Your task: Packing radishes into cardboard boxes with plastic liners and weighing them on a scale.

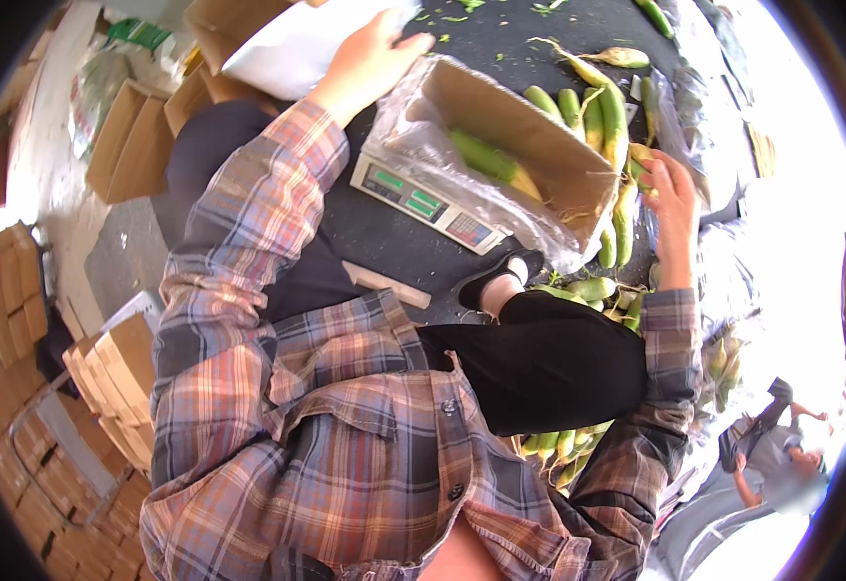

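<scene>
A digital scale [430, 206] stands on the dark floor in front of me. On it sits a cardboard box [520, 108] lined with clear plastic, and a long green radish [489, 160] lies inside. My left hand [370, 63] is at the box's left end, thumb apart from the fingers, next to a white plastic sheet [283, 48]. To the right of the box, my right hand [673, 194] has its fingers curled round a green radish [639, 165], mostly hidden by them. More green radishes [613, 121] with thin roots lie beside the box.
Further radishes [592, 289] lie near my shoe [500, 281], with others below my knee. Open cardboard boxes [123, 140] stand at the left, and stacked cartons [16, 290] beyond them. Plastic bags [699, 126] line the right side. Another person [776, 465] is at the lower right.
</scene>
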Demonstrator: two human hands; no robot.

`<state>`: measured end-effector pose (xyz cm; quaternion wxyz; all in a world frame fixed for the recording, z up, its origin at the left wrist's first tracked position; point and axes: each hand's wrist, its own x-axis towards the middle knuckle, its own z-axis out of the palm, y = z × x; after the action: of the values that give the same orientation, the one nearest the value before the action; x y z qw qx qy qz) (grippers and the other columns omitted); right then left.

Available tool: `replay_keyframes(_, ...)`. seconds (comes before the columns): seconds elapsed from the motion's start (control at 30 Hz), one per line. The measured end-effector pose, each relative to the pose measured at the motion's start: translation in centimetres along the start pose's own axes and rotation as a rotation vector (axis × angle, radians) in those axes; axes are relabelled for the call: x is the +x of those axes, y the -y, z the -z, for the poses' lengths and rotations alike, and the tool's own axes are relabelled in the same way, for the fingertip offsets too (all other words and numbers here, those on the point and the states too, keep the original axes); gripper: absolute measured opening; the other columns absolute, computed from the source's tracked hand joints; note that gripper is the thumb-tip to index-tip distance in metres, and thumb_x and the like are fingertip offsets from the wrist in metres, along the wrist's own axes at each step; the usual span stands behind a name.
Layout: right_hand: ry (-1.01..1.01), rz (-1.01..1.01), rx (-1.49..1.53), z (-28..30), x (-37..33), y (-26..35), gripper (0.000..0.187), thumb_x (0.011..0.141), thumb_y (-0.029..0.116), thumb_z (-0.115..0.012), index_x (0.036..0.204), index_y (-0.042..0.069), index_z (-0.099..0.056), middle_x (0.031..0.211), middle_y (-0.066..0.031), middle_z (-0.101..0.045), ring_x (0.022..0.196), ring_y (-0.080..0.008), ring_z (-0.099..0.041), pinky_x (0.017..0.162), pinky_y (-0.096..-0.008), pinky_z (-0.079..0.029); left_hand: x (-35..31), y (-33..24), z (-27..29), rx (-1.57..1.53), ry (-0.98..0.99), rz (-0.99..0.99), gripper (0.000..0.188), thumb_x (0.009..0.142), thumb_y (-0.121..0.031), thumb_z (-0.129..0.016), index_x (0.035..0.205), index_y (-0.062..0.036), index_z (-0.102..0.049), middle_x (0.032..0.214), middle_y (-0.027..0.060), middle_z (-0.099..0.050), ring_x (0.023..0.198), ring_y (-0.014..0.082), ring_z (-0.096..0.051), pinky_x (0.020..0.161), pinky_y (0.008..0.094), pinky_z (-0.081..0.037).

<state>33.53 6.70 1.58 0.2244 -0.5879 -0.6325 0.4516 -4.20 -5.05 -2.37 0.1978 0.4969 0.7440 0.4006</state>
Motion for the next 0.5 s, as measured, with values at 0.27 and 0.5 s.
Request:
replay_keyframes(0.27,0.667,-0.576,0.531,-0.3,-1.6,-7.9,0.074,0.084,0.065,-0.051,0.133,0.011,-0.04,0.119,-0.0141,-0.055,0.108,-0.0322,-0.054,0.079,-0.0568,-0.048,-2.6,10.0,-4.0,-0.667,0.436,0.931,0.076,0.084,-0.071,-0.041,0.125,-0.0068,-0.049,0.112,0.0135,-0.062,0.095,0.0318,-0.061,0.076,0.0613,-0.045)
replay_keyframes(0.5,0.514,-0.577,0.4,0.7,-2.4,-4.9,0.033,0.087,0.031,-0.066,0.104,0.004,-0.058,0.08,-0.0011,-0.064,0.065,-0.0114,-0.063,0.054,-0.028,-0.053,-2.2,6.3,-2.2,-0.836,0.448,0.678,0.038,0.093,-0.034,-0.056,0.1,0.0023,-0.063,0.089,0.009,-0.068,0.076,0.0193,-0.065,0.066,0.0334,-0.053)
